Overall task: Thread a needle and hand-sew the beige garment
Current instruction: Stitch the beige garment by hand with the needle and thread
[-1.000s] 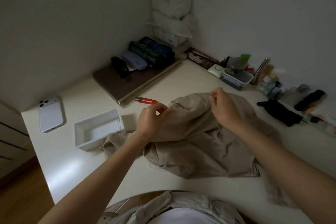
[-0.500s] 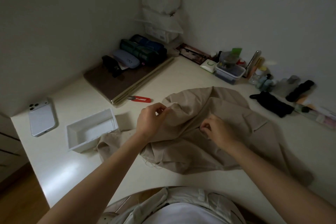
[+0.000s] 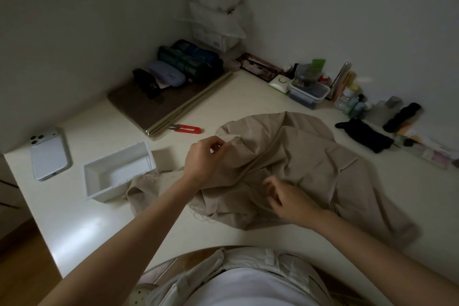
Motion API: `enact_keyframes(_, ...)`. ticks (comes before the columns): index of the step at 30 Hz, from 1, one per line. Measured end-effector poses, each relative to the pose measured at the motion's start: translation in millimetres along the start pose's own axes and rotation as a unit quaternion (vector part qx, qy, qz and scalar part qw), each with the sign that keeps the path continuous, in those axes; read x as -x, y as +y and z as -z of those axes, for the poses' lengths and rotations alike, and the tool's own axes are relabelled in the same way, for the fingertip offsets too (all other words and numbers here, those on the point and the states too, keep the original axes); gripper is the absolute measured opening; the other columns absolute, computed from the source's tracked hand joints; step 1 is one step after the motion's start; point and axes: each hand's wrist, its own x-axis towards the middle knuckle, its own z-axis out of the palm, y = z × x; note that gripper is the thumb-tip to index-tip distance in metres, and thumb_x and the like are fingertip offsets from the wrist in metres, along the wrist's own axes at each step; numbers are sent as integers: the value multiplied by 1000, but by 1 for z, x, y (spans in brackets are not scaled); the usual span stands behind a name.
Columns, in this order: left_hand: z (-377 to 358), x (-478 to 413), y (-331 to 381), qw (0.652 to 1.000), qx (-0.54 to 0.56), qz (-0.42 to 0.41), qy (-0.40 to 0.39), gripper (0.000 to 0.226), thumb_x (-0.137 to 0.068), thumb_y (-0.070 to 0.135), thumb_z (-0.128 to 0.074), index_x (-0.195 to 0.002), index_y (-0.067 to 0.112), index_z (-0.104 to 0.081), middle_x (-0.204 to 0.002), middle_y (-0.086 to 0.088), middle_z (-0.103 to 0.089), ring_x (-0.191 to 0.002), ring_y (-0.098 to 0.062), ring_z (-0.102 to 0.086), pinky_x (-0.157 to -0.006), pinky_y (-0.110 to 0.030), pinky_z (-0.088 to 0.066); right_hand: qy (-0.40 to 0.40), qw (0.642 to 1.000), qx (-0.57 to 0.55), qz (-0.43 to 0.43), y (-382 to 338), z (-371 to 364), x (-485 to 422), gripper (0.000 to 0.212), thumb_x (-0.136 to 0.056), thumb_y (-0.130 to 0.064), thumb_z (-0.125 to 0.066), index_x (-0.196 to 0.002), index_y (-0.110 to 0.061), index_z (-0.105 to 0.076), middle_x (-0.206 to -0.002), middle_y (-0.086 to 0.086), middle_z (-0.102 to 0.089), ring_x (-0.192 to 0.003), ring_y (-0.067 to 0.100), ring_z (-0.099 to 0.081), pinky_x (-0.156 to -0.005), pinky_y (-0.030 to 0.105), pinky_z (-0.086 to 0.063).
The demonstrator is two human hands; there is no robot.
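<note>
your pale table (image 3: 74, 218) carries the beige garment (image 3: 310, 156), bunched under the fingers of your left hand (image 3: 205, 161) and your right hand (image 3: 291, 202). a white tray (image 3: 119, 176) sits just left of your left fingers, with a white phone (image 3: 49, 154) farther left. red snips (image 3: 188, 128) lie just beyond those fingers. a clear lidded box (image 3: 308, 93) and a black pouch (image 3: 367, 138) lie well beyond the right fingers.

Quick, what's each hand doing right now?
Left hand: closed, pinching an edge of the beige garment.
Right hand: open, fingers loose over the garment, holding nothing visible.
</note>
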Motion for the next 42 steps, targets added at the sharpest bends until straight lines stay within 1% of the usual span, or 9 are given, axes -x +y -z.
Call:
enact_keyframes(2,0,0,-1,1000,-2,-1,-1,19,-95,31,-56,-97,17,-69,-86,6,-61,-80,-10,-55,-65,-15,-37,95,993,-46,-51,1,5,-1,14,-96,-17,-49,-109,-13,-50,-87,0,-59,-75,18,-59,-66,35,-47)
enact_keyframes(5,0,-1,0,1000,-4,1,-3,19,-94,31,-56,-96,17,-69,-85,6,-61,-80,-11,-55,-66,-19,-37,154,976,-53,-146,12,11,-16,19,-98,-18,-45,-99,-4,-58,-96,12,-62,-87,29,-59,-72,33,-41)
enact_keyframes(11,-1,0,1,1000,0,2,-5,18,-94,32,-57,-94,19,-69,-84,7,-61,-79,-10,-55,-66,-19,-38,60,970,-10,-237,4,16,-46,38,-95,-38,-52,-80,-5,-63,-94,20,-68,-91,34,-63,-64,29,-37)
enact_keyframes(17,4,0,0,1000,-3,6,6,15,-94,30,-57,-97,22,-70,-81,8,-61,-78,-10,-55,-65,-18,-39,-6,963,-15,-269,-3,16,-57,35,-93,-31,-52,-97,1,-65,-107,24,-65,-103,36,-61,-77,31,-45)
enact_keyframes(21,8,-1,-2,1000,-1,-1,21,13,-94,27,-57,-95,23,-69,-81,8,-61,-74,-9,-54,-65,-21,-41,-33,963,-16,-266,-8,22,-52,28,-94,-26,-47,-71,-12,-52,-83,15,-61,-97,35,-63,-68,27,-39)
enact_keyframes(25,11,-3,-4,999,-2,-11,32,12,-93,21,-58,-94,17,-69,-90,3,-62,-75,-6,-51,-63,-10,-36,4,978,-23,-208,-36,36,-47,17,-96,-23,-44,-91,-10,-54,-98,16,-66,-96,32,-64,-82,39,-51)
enact_keyframes(32,14,-4,-3,998,56,10,25,13,-95,19,-56,-98,13,-67,-93,3,-63,-85,-10,-56,-68,-10,-38,127,990,-43,-39,-101,60,-51,16,-102,-25,-39,-97,-12,-49,-72,-6,-52,-63,12,-51,-60,31,-45)
enact_keyframes(36,15,0,-4,995,97,13,11,7,-95,17,-56,-95,16,-63,-91,4,-62,-84,-9,-58,-70,-14,-44,121,991,-52,-27,-105,57,-62,14,-101,-19,-39,-98,-10,-49,-72,-7,-48,-62,12,-49,-58,32,-45)
enact_keyframes(42,18,4,-3,992,124,9,24,7,-93,15,-59,-91,20,-63,-85,8,-62,-79,-8,-59,-68,-13,-48,110,993,-42,-30,-99,52,-72,11,-100,-18,-41,-97,-11,-50,-80,-2,-54,-65,9,-50,-53,18,-36)
